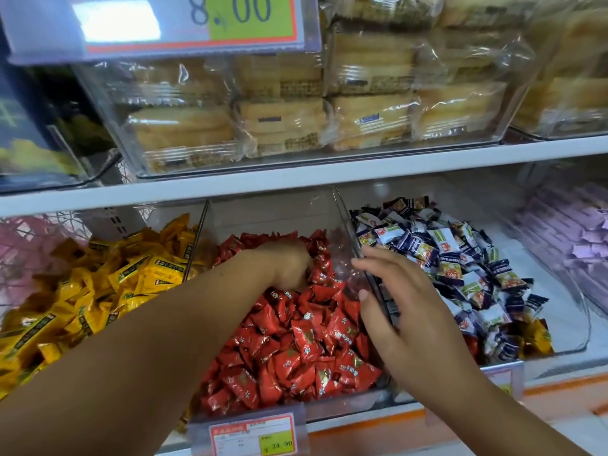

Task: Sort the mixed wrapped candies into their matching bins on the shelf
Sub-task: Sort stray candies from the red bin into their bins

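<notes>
Down among red candies (pixel 296 343), L hand (pixel 289 263) fingers curl, grip unclear; R hand (pixel 406 304) fingers straight, together, at clear divider (pixel 345 212).

Glossy foil-like red candies (pixel 296 340) in clear, smooth plastic bin (pixel 358 251); paper price tag (pixel 253 436)

- A shop: a price tag (pixel 251 436) reading 24.90 hangs on the front of the red candy bin (pixel 342 399).
- Beside that bin, left and right: loose yellow candies (pixel 98 291) and blue-and-white candies (pixel 460 264).
- Above it: a big price card (pixel 197 21) and wrapped cakes (pixel 279 120).
</notes>
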